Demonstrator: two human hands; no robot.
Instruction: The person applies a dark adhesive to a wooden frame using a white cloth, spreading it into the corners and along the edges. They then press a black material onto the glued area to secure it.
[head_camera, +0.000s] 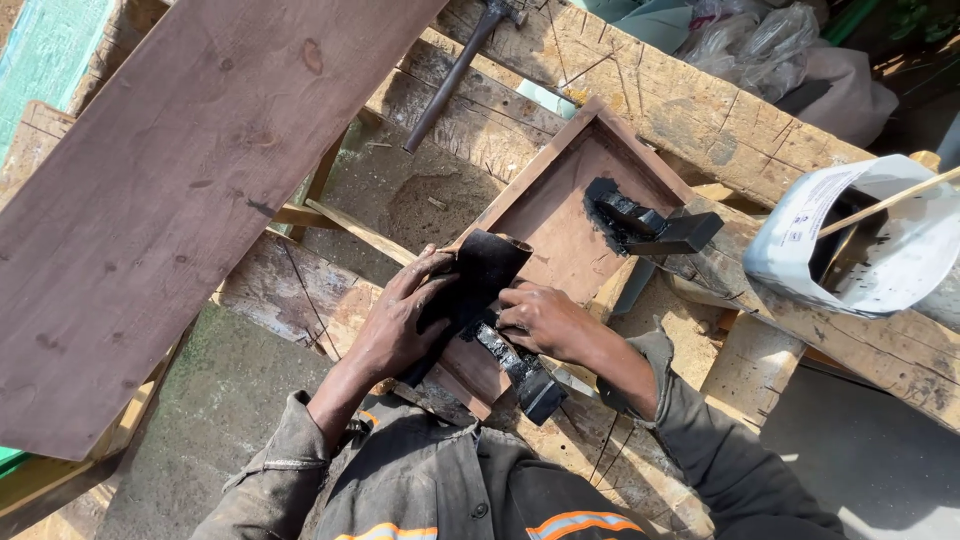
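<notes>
Black sheet (487, 268) pressed onto the near corner of a shallow wooden tray (565, 215) by two bare hands.

Left hand (400, 315) lies flat with fingers spread over the sheet's lower part, pressing rather than gripping; right hand (540, 318) has fingers curled down on the sheet's edge beside a black bracket (520, 370). The tray rests on a rough plank bench (680, 100). A second black bracket (655, 225) sits at the tray's far corner. Hammer (460, 70) lies beyond, white bag (860, 240) to the right.
</notes>
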